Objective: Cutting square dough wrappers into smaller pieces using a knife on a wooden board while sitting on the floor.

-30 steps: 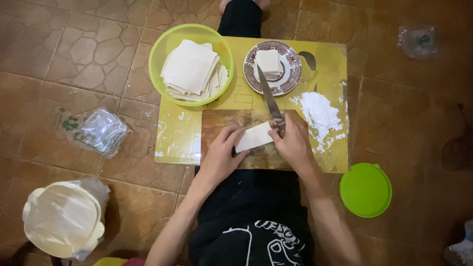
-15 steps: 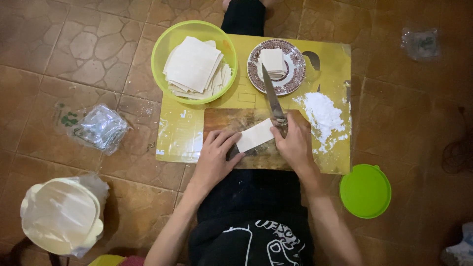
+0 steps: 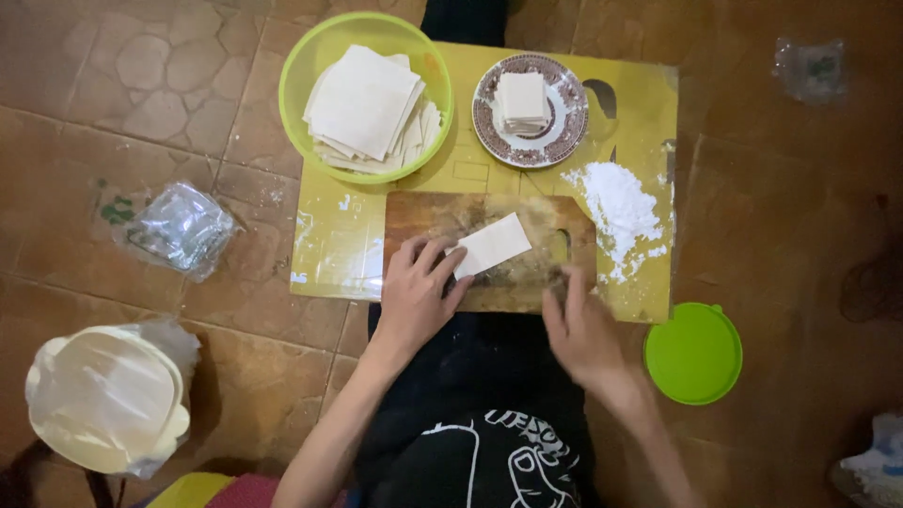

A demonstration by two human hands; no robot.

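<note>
Bucket (image 3: 103,400): cream, plastic-wrapped, on the floor, far left, well apart from the work.
Bag (image 3: 183,228): crumpled clear plastic on the tiles, left of the mat.
Mat (image 3: 329,254): yellow, on the floor, carrying bowl, plate, board and flour.
Bowl (image 3: 367,94): green, on the mat's far left corner, stacked with large pale square sheets.
Board (image 3: 428,214): wooden, floured, at the near middle of the mat.
Left hand (image 3: 414,296): on the board's near left edge, fingers spread, tips pressing the left end of the strip; nothing gripped.
Strip (image 3: 491,245): pale dough rectangle, flat on the board; long axis slanted, near-left up to far-right; lying right of and just beyond the left hand.
Plate (image 3: 564,127): patterned brown, beyond the board, small stack of cut squares on it.
Right hand (image 3: 581,325): blurred, at the board's near right corner, fingers loosely extended, seemingly empty; near the strip, not touching.
Nearer hand: left, in contact; right just beside.
Flour (image 3: 616,205): white heap on the mat, right of the board.
Lid (image 3: 693,353): green, round, on the floor, right of the right hand.
</note>
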